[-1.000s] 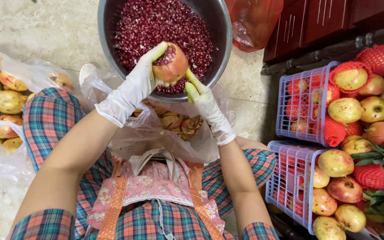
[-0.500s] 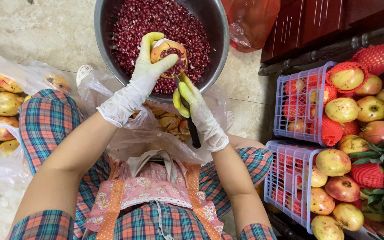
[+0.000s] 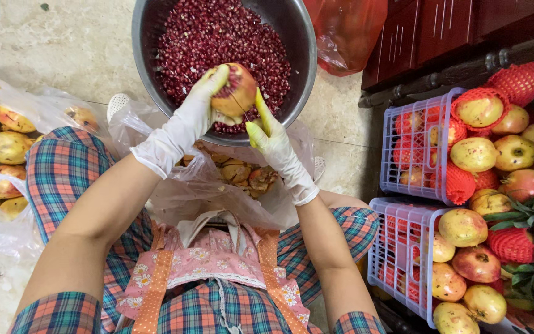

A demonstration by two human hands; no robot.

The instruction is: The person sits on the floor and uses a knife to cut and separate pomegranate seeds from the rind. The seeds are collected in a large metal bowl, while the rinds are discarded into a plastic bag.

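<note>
You have two gloved hands in view, the left hand [image 3: 183, 127] and the right hand [image 3: 276, 148], with one cut pomegranate [image 3: 235, 91] between them over one steel bowl [image 3: 149, 43] of loose seeds. To your right stand two lilac baskets [image 3: 403, 247]; I count roughly sixteen whole pomegranates [image 3: 474, 153] in and around them, though foam nets and leaves hide some. There is one red bag [image 3: 347, 31], one clear bag of peels [image 3: 217, 185], and about seven fruits in the clear bags [image 3: 7, 148] on your left.
</note>
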